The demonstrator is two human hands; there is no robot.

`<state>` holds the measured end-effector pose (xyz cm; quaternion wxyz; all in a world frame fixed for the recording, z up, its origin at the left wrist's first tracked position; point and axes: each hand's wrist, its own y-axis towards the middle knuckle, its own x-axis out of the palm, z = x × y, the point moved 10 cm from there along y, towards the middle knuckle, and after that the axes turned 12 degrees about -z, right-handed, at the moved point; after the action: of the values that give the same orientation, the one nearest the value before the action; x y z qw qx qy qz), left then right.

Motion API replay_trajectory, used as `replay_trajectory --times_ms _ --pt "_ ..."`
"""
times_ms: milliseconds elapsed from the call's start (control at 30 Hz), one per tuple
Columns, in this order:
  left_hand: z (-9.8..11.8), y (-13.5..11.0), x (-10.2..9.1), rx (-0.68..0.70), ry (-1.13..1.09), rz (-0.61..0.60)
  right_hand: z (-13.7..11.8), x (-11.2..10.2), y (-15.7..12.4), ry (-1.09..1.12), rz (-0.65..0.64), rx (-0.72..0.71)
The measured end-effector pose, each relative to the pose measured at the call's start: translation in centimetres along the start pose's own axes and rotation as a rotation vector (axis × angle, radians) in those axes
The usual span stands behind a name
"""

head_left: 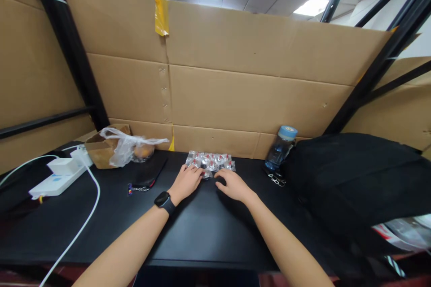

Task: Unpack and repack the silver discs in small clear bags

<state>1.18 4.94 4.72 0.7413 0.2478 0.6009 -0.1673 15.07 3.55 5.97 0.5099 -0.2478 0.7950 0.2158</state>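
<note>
Resting left fingers (197,171) on shiny packets (215,159).

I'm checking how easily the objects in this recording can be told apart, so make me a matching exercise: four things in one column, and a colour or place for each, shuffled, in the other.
Things
1. packets
2. watch
3. bottle
4. power strip

Colour or place
A. white, at the person's left on the table
B. shiny with red spots, by the left hand and the right hand
C. blue-lidded, beside the black backpack
D. black, worn on the left wrist

Right pairs: 1-B, 2-D, 3-C, 4-A
</note>
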Motion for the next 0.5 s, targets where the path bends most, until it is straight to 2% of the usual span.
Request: replay_trajectory --times_ms 133,300,500 --pt "0.3 0.3 0.1 0.032 -0.048 -0.011 0.0 0.3 0.6 0.095 0.104 -0.030" --pt "0.7 0.4 1.2 0.097 -0.140 -0.058 0.3 1.3 -0.4 0.041 0.085 0.007" --pt "1.4 0.5 1.1 0.126 -0.224 -0.058 1.2 1.0 -0.3 0.009 0.108 0.073"
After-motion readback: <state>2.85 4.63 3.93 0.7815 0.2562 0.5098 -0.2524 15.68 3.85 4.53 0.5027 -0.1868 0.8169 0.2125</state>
